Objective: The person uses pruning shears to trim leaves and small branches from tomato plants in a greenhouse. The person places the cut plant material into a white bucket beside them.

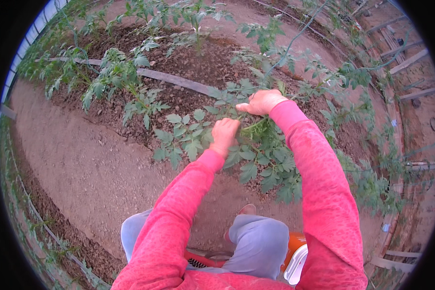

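A leafy tomato plant (272, 159) leans over the soil in front of me. My left hand (225, 135) is curled among its leaves at the plant's left side, closed on a green shoot, with the fingertips hidden beneath. Farther forward and to the right, my right hand (262, 102) grips the upper stem, knuckles up and thumb pointing left. Bluish-green twine (288, 47) rises from beside the right hand toward the top right.
A grey drip tape (174, 79) crosses the dark soil bed (181, 98). More tomato plants (117, 78) grow to the left and beyond. A dirt path (94, 174) runs on the left. An orange container (294, 246) and a white plastic container (296, 266) are by my right leg.
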A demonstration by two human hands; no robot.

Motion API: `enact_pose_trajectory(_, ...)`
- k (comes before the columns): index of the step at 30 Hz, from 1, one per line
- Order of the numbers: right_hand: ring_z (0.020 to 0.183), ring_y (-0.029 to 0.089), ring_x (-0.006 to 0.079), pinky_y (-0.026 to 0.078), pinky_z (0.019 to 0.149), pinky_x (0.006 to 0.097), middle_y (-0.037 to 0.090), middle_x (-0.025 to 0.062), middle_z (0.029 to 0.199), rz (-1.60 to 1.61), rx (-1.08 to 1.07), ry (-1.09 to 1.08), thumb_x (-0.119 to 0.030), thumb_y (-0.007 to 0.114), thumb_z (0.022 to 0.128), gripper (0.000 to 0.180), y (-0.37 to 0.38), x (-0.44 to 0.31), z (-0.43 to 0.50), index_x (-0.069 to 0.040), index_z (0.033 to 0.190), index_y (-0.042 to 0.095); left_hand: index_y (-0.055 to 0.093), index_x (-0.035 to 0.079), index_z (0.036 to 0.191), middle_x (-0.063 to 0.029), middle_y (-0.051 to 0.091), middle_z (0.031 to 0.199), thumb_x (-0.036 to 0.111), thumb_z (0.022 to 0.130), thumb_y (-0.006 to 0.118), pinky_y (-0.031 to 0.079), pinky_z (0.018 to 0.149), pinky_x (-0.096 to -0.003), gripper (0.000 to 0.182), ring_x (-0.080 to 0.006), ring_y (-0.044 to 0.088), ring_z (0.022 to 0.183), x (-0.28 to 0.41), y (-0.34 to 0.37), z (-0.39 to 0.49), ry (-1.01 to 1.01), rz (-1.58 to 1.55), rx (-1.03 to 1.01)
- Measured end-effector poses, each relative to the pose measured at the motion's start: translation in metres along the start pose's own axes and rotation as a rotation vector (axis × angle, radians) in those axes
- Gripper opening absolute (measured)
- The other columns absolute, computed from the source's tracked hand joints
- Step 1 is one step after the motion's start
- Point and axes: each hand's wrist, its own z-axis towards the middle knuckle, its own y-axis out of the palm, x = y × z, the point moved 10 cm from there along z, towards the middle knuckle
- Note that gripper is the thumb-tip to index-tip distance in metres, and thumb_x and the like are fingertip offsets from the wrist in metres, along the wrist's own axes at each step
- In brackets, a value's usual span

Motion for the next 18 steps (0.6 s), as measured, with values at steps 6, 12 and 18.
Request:
enact_pose_trajectory(6, 0.114, 0.049, 0.0292, 0.037, 0.097, 0.0376, 0.053, 0.0145, 0.123, 0.298, 0.056, -0.301, -0.062, 0.041, 0.082, 0.070, -0.032, -0.051, 0.024, -0.004, 0.120, 0.053, 0.051, 0.013, 0.080, -0.0043, 0.054, 0.072, 0.001, 0.048, 0.066, 0.042, 0.064, -0.0378, 0.038, -0.0259, 0.054, 0.073, -0.007, -0.001, 0.000, -0.160, -0.031, -0.148)
enact_pose_trajectory(12, 0.089, 0.055, 0.0144, 0.045, 0.079, 0.0330, 0.058, 0.0043, 0.110, 0.818, 0.061, -0.306, -0.055, 0.046, 0.085, 0.057, -0.014, -0.010, 0.034, -0.009, 0.117, 0.056, 0.040, 0.019, 0.128, -0.0018, 0.061, 0.087, 0.003, 0.046, 0.074, 0.047, 0.067, -0.0367, 0.091, -0.0270, 0.057, 0.076, -0.046, -0.026, -0.017, -0.282, -0.092, -0.095)
enact_pose_trajectory(18, 0.092, 0.055, 0.0134, 0.046, 0.070, 0.0289, 0.059, 0.0052, 0.104, 1.532, 0.287, -0.365, -0.038, 0.053, 0.087, 0.037, -0.003, 0.019, 0.026, -0.010, 0.110, 0.058, 0.055, 0.008, 0.110, -0.0094, 0.060, 0.100, -0.001, 0.048, 0.073, 0.048, 0.076, -0.0291, 0.065, -0.0229, 0.059, 0.085, -0.110, -0.027, -0.039, -0.243, -0.299, 0.074)
